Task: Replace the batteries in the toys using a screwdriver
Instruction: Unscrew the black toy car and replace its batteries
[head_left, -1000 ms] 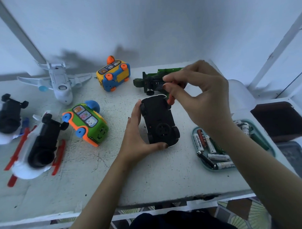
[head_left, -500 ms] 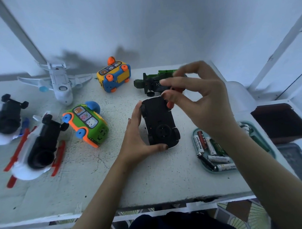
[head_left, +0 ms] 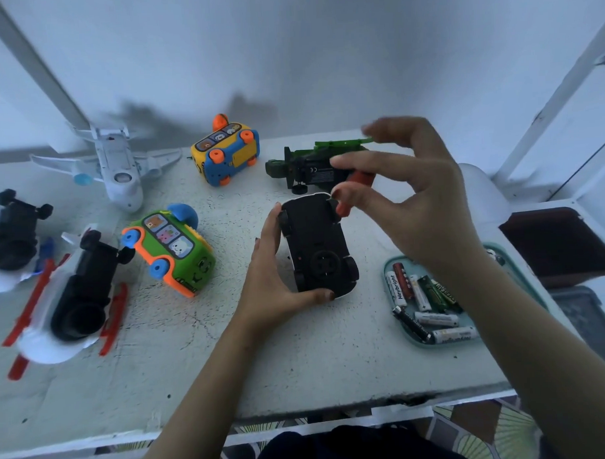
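Note:
A black toy car [head_left: 317, 244] lies upside down in the middle of the white table [head_left: 182, 364]. My left hand [head_left: 273, 282] grips its near end and left side. My right hand [head_left: 406, 191] pinches a red-handled screwdriver [head_left: 356, 189] between thumb and fingers, just above the car's far right corner. The screwdriver's tip is hidden behind my fingers. A teal tray [head_left: 532, 283] at the right holds several loose batteries [head_left: 427, 304].
Other toys lie around: a green helicopter [head_left: 305, 167] behind the car, a yellow-blue bus [head_left: 226, 154], a green-orange bus [head_left: 173, 249], a white plane [head_left: 117, 170], and two white-black-red toys [head_left: 70, 299] at the left. A dark box [head_left: 552, 244] sits beyond the table's right edge.
My right hand's fingers have shifted and spread on the screwdriver handle, as if turning it. The left hand and the car have stayed put.

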`<state>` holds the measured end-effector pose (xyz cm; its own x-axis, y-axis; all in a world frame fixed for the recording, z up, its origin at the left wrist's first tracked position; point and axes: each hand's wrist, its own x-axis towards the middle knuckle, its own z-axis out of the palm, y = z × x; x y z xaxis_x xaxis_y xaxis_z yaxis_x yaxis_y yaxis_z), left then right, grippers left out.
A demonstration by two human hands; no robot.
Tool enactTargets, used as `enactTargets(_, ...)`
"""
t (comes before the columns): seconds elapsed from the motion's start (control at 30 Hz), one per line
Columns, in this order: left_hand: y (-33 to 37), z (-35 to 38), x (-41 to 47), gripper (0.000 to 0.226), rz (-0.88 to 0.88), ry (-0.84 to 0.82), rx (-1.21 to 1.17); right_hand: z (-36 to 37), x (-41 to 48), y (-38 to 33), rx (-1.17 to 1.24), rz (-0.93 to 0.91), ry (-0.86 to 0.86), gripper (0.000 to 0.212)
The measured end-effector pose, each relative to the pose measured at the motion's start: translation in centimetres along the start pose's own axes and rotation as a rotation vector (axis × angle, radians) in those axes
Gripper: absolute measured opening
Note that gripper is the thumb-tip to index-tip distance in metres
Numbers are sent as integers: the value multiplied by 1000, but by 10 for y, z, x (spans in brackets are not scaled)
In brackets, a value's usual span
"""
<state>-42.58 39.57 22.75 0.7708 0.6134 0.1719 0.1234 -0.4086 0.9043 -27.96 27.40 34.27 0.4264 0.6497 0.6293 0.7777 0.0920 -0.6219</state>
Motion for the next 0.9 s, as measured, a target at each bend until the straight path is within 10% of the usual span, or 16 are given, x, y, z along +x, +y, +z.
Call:
enactTargets(0.53, 2, 2, -2, 126, -13, 54, 60, 2, -13, 1, 27, -26, 5, 23)
enactTargets(0.9, 20, 11, -40, 114, -88, 396, 262, 10, -17, 3, 179, 90, 61, 19)
